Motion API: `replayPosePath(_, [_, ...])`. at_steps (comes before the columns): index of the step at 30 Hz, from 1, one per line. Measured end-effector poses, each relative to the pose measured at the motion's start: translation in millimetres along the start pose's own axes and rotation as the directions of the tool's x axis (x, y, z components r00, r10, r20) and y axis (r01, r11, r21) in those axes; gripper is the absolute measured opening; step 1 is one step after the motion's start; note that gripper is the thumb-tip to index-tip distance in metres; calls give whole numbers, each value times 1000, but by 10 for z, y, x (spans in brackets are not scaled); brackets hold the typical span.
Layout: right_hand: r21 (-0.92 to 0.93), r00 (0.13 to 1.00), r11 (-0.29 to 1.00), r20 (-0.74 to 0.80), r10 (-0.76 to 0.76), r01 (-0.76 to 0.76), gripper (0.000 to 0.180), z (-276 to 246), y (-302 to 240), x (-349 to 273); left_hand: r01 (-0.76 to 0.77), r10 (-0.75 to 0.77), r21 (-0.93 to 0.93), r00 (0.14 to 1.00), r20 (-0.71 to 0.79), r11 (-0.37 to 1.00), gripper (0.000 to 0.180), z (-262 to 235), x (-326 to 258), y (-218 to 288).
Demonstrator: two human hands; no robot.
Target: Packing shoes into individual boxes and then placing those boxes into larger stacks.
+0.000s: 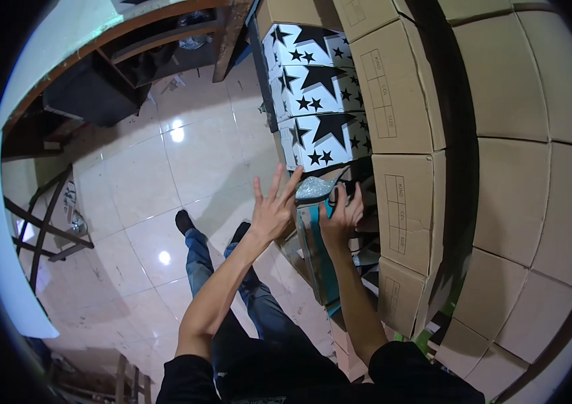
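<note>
From the head view, your right hand grips the top edge of a teal box standing on end, its long axis near to far, wedged among stacked boxes right of centre. Your left hand is released, fingers spread, fingertips touching a crinkly clear bag atop it. Beyond sit glossy white star boxes; plain brown cartons wall the right. The tiled floor shines on the left.
</note>
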State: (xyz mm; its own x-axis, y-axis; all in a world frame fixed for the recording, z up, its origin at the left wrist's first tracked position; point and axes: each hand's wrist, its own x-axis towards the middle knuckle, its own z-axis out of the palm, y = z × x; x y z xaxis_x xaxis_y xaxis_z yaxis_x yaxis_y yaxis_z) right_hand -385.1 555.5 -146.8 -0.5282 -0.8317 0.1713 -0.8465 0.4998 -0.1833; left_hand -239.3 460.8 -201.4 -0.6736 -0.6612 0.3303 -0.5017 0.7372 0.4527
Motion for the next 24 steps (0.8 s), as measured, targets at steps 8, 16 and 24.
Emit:
replayPosePath(8, [-10, 993, 1000, 117, 21, -20, 54, 69, 87, 255, 120, -110, -86, 988, 110, 989, 35, -52, -108, 93])
replayPosePath(16, [28, 998, 998, 26, -60, 59, 39, 95, 139, 336, 128, -127, -10, 987, 96, 992, 47, 1, 351, 441])
replayPosePath(24, [-3, 996, 997, -52, -75, 75, 41, -50, 99, 283, 110, -101, -146, 993, 65, 983, 48, -48, 419, 551])
